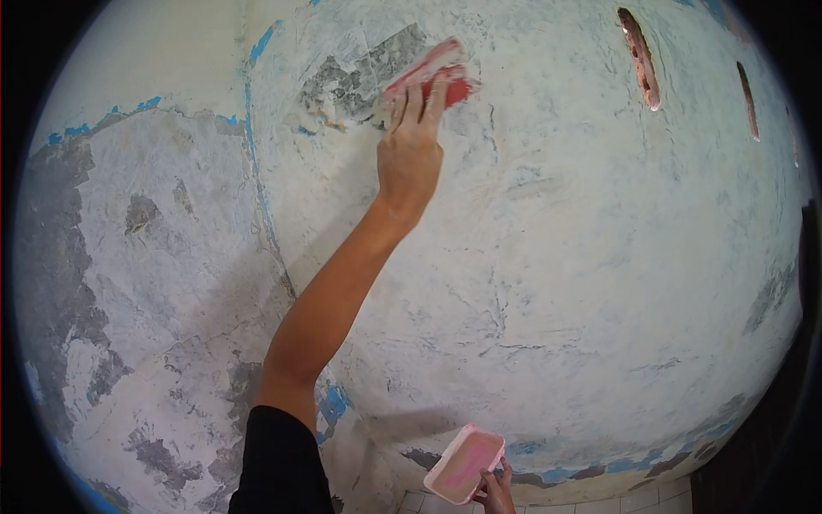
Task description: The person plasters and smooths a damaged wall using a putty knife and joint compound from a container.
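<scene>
My left hand (411, 158) is raised to the upper middle of the wall, its fingers closed over a red, flat putty spreader (435, 62) smeared with a pale coating. The spreader, blurred by motion, lies against the wall beside a bare grey patch (347, 81); my thumb is hidden. Low down, my right hand (497, 493) grips the edge of a shallow pink rectangular tray (465, 463), thumb on top. Pinkish, paste-like smears cover the inside of the tray.
The pale, patchy wall (565, 240) fills most of the view. A corner line with blue paint flecks (257, 163) runs down at left. Cut slots (640, 60) open at upper right. Floor tiles (599, 507) show below, and something dark (745, 467) stands at lower right.
</scene>
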